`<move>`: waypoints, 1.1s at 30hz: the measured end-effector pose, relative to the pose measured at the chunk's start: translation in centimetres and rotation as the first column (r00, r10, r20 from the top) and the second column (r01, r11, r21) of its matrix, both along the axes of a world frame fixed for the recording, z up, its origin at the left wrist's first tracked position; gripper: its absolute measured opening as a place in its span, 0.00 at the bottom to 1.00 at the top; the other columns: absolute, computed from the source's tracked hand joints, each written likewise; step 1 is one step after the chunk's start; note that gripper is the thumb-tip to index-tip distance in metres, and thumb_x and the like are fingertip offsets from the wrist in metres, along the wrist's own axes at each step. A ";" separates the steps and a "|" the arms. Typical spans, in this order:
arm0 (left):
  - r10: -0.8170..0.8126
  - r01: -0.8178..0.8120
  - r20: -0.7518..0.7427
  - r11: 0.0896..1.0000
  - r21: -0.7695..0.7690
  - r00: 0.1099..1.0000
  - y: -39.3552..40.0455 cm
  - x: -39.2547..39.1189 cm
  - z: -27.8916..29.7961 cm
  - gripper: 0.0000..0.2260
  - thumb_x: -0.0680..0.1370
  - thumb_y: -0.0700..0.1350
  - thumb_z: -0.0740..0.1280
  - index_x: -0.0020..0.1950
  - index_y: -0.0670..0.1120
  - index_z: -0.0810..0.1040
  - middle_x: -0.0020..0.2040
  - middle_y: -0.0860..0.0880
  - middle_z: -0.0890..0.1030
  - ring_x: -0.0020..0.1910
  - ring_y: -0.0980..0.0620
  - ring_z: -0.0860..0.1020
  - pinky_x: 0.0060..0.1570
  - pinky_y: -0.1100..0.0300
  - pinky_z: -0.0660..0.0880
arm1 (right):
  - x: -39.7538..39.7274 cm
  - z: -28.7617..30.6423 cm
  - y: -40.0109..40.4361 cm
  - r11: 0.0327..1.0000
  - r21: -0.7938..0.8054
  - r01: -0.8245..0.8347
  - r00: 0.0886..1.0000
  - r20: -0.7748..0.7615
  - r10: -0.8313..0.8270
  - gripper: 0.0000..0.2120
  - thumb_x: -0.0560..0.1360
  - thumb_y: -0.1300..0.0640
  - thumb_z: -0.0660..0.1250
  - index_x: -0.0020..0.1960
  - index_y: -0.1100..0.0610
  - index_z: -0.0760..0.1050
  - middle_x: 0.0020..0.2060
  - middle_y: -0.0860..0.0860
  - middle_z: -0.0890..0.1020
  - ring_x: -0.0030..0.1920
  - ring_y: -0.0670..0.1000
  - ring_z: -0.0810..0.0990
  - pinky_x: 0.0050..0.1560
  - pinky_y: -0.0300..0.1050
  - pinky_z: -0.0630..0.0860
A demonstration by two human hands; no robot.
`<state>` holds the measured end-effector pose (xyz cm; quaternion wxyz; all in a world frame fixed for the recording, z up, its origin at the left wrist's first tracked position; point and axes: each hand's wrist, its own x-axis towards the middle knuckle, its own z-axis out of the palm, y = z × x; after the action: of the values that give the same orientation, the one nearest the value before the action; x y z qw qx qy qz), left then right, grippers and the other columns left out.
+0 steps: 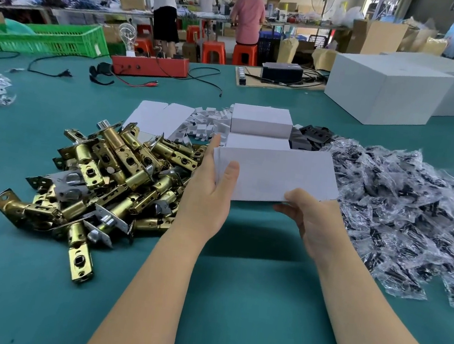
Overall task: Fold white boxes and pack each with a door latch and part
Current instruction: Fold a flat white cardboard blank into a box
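A flat white box blank (pixel 274 174) hangs above the green table, held between both hands. My left hand (pixel 212 187) grips its left end, thumb on top and fingers behind. My right hand (pixel 309 213) pinches its near right edge. A heap of brass door latches (pixel 111 174) lies to the left. Clear bags of black parts (pixel 404 210) are piled on the right. Two folded white boxes (pixel 260 124) stand stacked behind the blank.
Flat box blanks (pixel 155 116), small white card inserts (pixel 203 126) and black plates (pixel 313 138) lie behind the piles. Large white cartons (pixel 387 88) stand at the back right, a red tester box (pixel 150 65) with cables and a green crate (pixel 45 38) at the back left. People work beyond.
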<state>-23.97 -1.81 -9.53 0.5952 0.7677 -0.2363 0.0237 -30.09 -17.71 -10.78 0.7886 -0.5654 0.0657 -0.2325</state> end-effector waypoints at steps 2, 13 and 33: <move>-0.007 0.006 0.030 0.999 0.043 1.000 0.1 0.1 -0.2 0.34 0.76 0.66 0.53 0.79 0.58 0.47 0.76 0.58 0.63 0.75 0.55 0.61 0.74 0.46 0.60 | -0.1 0.0 0.0 0.999 -0.037 0.005 1.000 -0.003 -0.006 0.15 0.61 0.63 0.66 0.47 0.55 0.77 0.35 0.44 0.83 0.37 0.44 0.81 0.37 0.39 0.79; -0.168 0.013 -0.264 0.864 -0.504 0.950 -0.2 0.0 1.2 0.07 0.75 0.54 0.61 0.46 0.62 0.79 0.45 0.54 0.83 0.39 0.56 0.80 0.29 0.61 0.75 | 0.2 0.5 -0.7 0.947 0.293 -0.133 0.988 -0.041 0.152 0.13 0.75 0.66 0.53 0.46 0.54 0.74 0.34 0.48 0.84 0.30 0.48 0.82 0.33 0.38 0.78; -0.328 0.111 -0.350 0.849 -0.517 0.878 -0.9 -0.3 0.5 0.14 0.82 0.58 0.55 0.66 0.59 0.73 0.53 0.51 0.82 0.42 0.53 0.80 0.29 0.58 0.75 | 0.0 0.3 -0.4 0.990 0.108 -0.091 0.988 -0.114 0.103 0.09 0.76 0.66 0.57 0.50 0.57 0.74 0.34 0.50 0.83 0.32 0.50 0.83 0.30 0.38 0.77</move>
<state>-24.27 -2.70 -9.05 0.8027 0.5483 -0.1755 -0.1559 -30.07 -18.09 -10.52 0.8217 -0.5395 0.0970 -0.1560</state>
